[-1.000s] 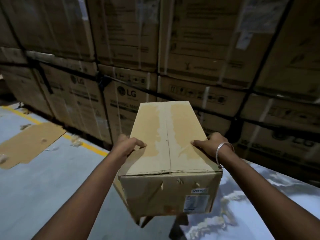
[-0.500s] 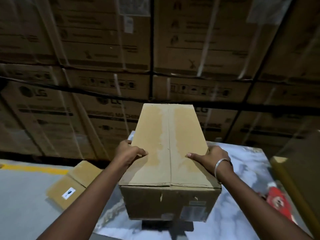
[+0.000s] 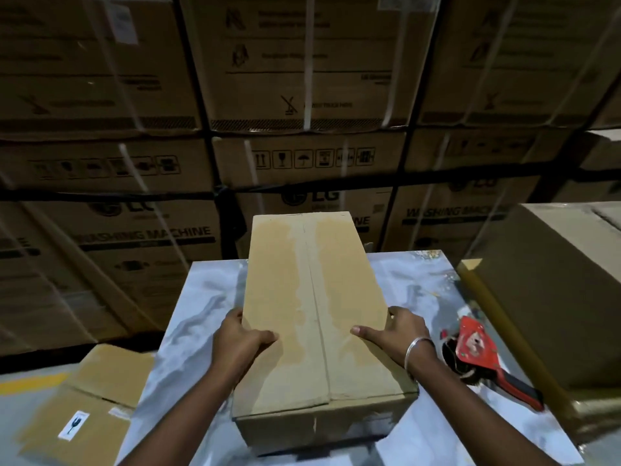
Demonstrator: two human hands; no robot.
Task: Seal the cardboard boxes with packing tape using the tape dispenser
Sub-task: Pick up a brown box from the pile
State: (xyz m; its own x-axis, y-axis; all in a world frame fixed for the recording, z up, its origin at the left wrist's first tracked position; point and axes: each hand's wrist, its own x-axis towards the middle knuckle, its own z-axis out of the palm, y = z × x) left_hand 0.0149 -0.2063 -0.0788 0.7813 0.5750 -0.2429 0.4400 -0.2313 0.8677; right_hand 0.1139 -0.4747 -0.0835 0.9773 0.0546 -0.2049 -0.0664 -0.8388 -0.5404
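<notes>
A long brown cardboard box (image 3: 312, 297) with closed top flaps and an open centre seam lies lengthwise on the marbled white table (image 3: 198, 307). My left hand (image 3: 237, 341) grips its left edge, thumb on top. My right hand (image 3: 398, 334), with a metal bangle on the wrist, grips the right edge the same way. A red tape dispenser (image 3: 480, 358) with a roll of tape lies on the table just right of my right wrist, untouched.
A large cardboard box (image 3: 551, 290) stands at the table's right side. On the floor at lower left lies another box (image 3: 84, 408) with a fragile sticker. Stacked, strapped washing-machine cartons (image 3: 302, 95) form a wall right behind the table.
I have carried the box to the right over the table and lowered it onto the surface. The view has swung right, so the tape dispenser and right-hand box now show fully.
</notes>
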